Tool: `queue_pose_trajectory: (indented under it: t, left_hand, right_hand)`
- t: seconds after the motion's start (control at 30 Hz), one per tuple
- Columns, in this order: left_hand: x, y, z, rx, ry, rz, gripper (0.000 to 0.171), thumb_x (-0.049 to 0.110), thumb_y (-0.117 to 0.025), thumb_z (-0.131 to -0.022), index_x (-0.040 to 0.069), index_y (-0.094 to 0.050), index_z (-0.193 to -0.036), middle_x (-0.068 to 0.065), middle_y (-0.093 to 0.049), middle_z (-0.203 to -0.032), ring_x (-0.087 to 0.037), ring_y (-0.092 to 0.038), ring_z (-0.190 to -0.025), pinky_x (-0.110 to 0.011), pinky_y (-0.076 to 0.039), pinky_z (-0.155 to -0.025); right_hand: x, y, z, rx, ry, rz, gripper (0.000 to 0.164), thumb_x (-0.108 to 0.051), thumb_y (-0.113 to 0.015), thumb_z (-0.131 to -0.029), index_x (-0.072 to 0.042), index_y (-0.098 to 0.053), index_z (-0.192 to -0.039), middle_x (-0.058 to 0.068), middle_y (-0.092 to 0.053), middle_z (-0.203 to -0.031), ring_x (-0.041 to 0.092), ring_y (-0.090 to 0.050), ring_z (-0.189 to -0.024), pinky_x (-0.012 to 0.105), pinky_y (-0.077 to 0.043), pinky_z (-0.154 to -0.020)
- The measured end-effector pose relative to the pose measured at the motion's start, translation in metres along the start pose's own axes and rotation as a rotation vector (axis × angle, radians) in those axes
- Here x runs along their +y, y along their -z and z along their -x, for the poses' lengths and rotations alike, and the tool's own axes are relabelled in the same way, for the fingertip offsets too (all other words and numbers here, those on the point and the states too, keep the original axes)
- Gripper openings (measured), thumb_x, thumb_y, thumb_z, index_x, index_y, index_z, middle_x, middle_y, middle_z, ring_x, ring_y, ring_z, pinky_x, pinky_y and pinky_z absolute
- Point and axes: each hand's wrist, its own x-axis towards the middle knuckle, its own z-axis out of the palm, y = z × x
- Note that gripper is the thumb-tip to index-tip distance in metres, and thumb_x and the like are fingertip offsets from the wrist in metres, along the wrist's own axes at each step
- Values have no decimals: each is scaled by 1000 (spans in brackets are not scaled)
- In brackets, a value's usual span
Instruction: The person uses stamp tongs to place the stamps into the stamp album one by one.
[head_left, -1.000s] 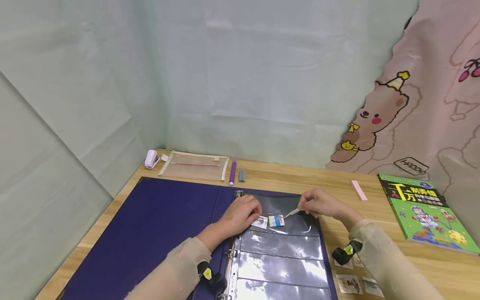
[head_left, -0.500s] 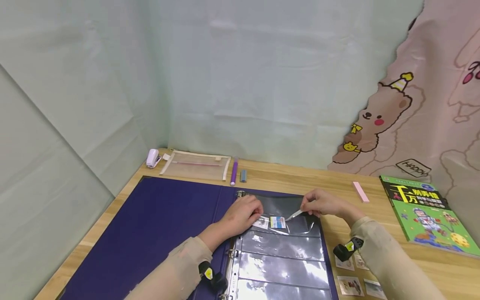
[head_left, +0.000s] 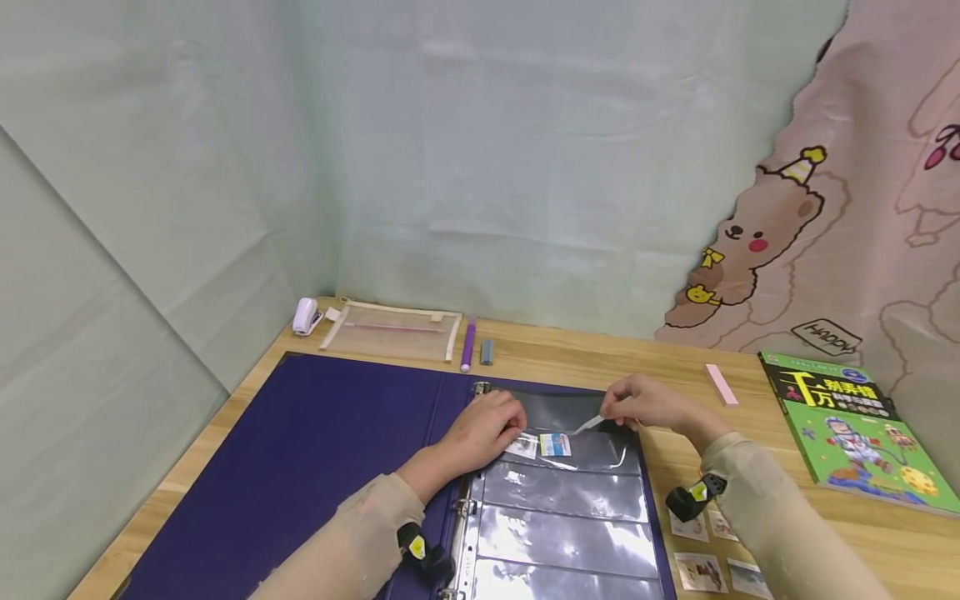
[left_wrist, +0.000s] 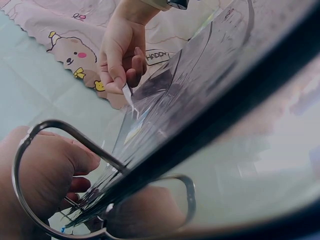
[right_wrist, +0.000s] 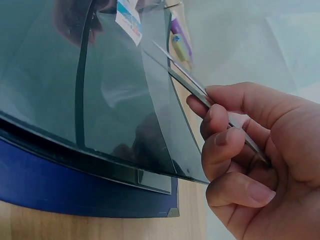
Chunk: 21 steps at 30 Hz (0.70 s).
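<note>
My right hand [head_left: 637, 402] pinches a pair of slim tweezers [right_wrist: 187, 75] between thumb and fingers. Their tips point at a small blue, white and yellow stamp [head_left: 556, 445], which lies in the top row of a clear pocket page [head_left: 564, 533]. To its left a second pale stamp [head_left: 522, 447] is partly covered by my left hand [head_left: 487, 427]. That hand has its fingers curled at the ring side of the page, gripping the plastic near the top ring [left_wrist: 22, 170]. The page sits in an open dark blue binder [head_left: 300, 467].
Several stamps [head_left: 701, 572] lie on the wood table right of the binder, partly under my right forearm. Behind are a stapler [head_left: 305, 317], mesh pouch [head_left: 393, 332], purple pen [head_left: 468, 343] and grey-blue block [head_left: 487, 352]. A pink strip [head_left: 722, 383] and green book [head_left: 855, 433] lie right.
The tweezer tips have shifted slightly and lifted a little near the blue stamp's right edge. The left hand stays in place, and the whole head view has moved a touch.
</note>
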Motion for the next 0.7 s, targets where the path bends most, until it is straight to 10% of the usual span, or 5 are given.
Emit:
queue_pose_trajectory:
  t: [0.7]
  left_hand:
    - [-1, -2, 0, 1, 9, -20, 8, 17, -62, -82, 22, -55, -78, 10, -50, -77, -7, -45, -77, -26, -39, -75]
  right_hand:
    - [1, 7, 7, 24, -19, -13, 23, -14, -54, -86, 9, -59, -88, -1, -50, -64, 7, -43, -48, 17, -28, -40]
